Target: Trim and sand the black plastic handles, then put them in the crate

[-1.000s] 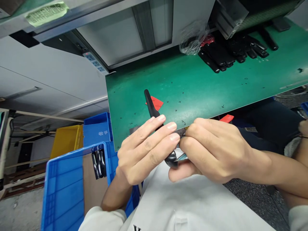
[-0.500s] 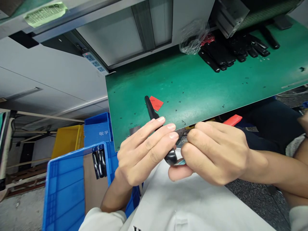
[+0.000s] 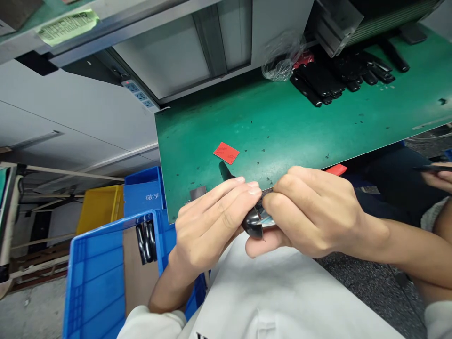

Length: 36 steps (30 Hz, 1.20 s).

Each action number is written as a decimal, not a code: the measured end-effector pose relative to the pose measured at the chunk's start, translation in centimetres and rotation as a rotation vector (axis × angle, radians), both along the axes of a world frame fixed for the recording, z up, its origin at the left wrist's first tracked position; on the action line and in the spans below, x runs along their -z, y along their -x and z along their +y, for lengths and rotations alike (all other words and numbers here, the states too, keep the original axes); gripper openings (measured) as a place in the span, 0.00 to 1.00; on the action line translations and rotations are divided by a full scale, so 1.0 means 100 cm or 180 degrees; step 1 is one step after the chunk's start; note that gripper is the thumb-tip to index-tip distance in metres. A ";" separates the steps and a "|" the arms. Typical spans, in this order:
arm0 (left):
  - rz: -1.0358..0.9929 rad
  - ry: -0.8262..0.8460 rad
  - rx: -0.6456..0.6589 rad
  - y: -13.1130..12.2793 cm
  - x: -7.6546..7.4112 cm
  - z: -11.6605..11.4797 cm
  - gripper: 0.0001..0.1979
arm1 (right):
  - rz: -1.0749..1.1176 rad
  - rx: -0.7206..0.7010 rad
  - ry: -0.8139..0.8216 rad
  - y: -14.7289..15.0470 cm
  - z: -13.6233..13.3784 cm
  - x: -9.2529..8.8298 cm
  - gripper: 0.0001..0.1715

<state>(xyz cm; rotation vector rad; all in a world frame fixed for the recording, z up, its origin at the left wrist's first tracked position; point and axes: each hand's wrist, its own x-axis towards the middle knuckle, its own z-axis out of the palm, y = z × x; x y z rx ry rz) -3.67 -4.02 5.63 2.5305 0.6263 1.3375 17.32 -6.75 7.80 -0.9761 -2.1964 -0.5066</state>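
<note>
The left hand (image 3: 215, 221) hid the middle of a black handle-shaped part (image 3: 253, 224), and the right hand (image 3: 314, 214) covered most of a red-ended tool (image 3: 336, 169), its tip hard to make out. Back upward, the left fingers gripped the part before the white shirt (image 3: 275, 292); the right fist clenched the tool, thumb extended beside the part's near end.
</note>
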 end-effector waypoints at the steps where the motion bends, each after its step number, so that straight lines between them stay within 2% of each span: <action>1: 0.0032 0.0009 -0.0020 0.000 -0.001 0.000 0.18 | -0.0007 0.0010 -0.0016 0.000 0.000 0.000 0.30; 8: 0.0197 0.0067 -0.0004 0.005 -0.003 -0.003 0.19 | -0.0067 -0.0067 -0.0227 -0.002 -0.001 0.003 0.26; 13: 0.0208 0.0153 -0.0044 0.004 -0.003 -0.005 0.20 | 0.0067 -0.0111 -0.0396 -0.001 0.000 0.008 0.28; 18: 0.0281 0.0226 -0.0125 0.005 -0.007 -0.007 0.21 | 0.0130 -0.0103 -0.0102 -0.002 0.001 0.003 0.24; 23: 0.0449 0.0276 -0.0075 0.007 -0.014 -0.009 0.18 | 0.0012 -0.0082 0.0195 -0.004 0.000 -0.004 0.28; 26: 0.0521 0.0231 0.0020 0.008 -0.017 -0.009 0.19 | -0.0027 -0.0078 0.0108 -0.004 -0.001 -0.003 0.27; 31: 0.0629 0.0347 -0.0118 0.010 -0.018 -0.013 0.19 | -0.0088 -0.0133 -0.0076 -0.005 -0.002 0.001 0.30; 36: 0.0561 0.0521 -0.0035 0.011 -0.017 -0.015 0.20 | 0.0116 -0.0253 -0.0246 -0.001 -0.002 0.007 0.29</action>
